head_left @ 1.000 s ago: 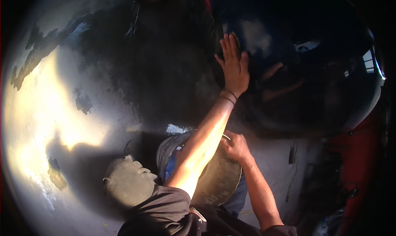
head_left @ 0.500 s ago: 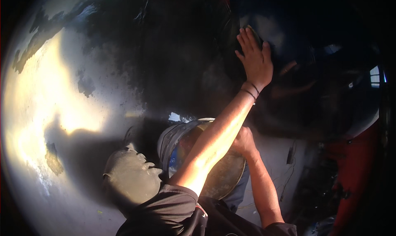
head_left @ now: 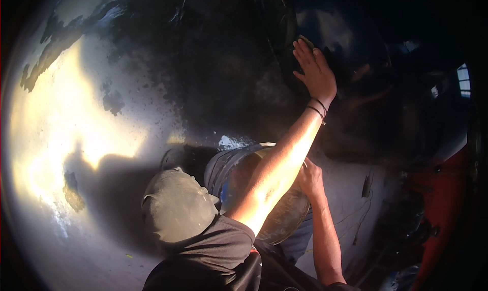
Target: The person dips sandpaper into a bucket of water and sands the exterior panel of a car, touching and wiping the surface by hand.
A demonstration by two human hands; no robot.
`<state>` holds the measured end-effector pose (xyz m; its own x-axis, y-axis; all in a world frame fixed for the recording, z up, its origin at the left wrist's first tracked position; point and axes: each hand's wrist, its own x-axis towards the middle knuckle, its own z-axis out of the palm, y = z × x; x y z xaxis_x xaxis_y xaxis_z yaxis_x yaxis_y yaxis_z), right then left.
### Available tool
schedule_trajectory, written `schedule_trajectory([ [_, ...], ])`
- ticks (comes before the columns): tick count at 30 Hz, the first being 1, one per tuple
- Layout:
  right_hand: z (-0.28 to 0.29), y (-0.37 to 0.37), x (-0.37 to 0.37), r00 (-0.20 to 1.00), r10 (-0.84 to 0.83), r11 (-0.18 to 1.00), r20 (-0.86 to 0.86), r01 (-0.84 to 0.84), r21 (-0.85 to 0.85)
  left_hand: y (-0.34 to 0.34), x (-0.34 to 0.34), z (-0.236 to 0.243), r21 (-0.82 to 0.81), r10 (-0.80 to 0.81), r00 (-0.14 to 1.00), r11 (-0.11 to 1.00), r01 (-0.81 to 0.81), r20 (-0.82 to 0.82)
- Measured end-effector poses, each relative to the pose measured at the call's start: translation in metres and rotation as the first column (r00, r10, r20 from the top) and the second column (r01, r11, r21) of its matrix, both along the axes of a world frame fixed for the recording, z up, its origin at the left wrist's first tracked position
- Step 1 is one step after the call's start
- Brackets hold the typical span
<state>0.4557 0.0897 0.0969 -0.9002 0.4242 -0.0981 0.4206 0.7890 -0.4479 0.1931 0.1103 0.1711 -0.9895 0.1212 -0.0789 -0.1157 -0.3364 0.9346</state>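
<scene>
Far up on the glossy dark-blue curved panel (head_left: 356, 52), the left hand (head_left: 315, 69) has slid rightward, fingers flat over a small pad; the right hand (head_left: 308, 177) stays curled on the grey bucket's rim (head_left: 229, 158), nearer.

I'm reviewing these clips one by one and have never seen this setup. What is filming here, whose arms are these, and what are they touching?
A wide fisheye camera worn on the person's head looks down, so straight edges bend. Both bare forearms belong to the wearer. The left hand, with thin bands at the wrist, lies flat against a dark blue glossy curved surface, with something small and pale at its fingertips; I cannot tell what. The right hand rests on the rim of a grey bucket. Below lies wet, sunlit grey ground; a pale dusty rounded thing sits nearby.
</scene>
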Motion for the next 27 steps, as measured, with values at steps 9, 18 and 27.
schedule_trajectory([
  [9, 0.002, 0.038, 0.031, 0.987, 0.145, 0.988, 0.071, -0.149, 0.051, 0.033, 0.099, 0.001, 0.046, -0.076, 0.997, 0.996, 0.075, 0.017],
  [18, -0.007, 0.045, 0.038, 0.970, 0.242, 0.947, 0.023, -0.242, 0.210, 0.029, 0.132, -0.008, 0.203, -0.247, 0.947, 0.958, 0.205, 0.208],
  [27, 0.019, 0.009, -0.009, 0.997, -0.050, 0.999, 0.061, 0.049, 0.021, 0.008, -0.021, 0.005, 0.111, 0.004, 0.998, 0.994, -0.011, 0.068],
])
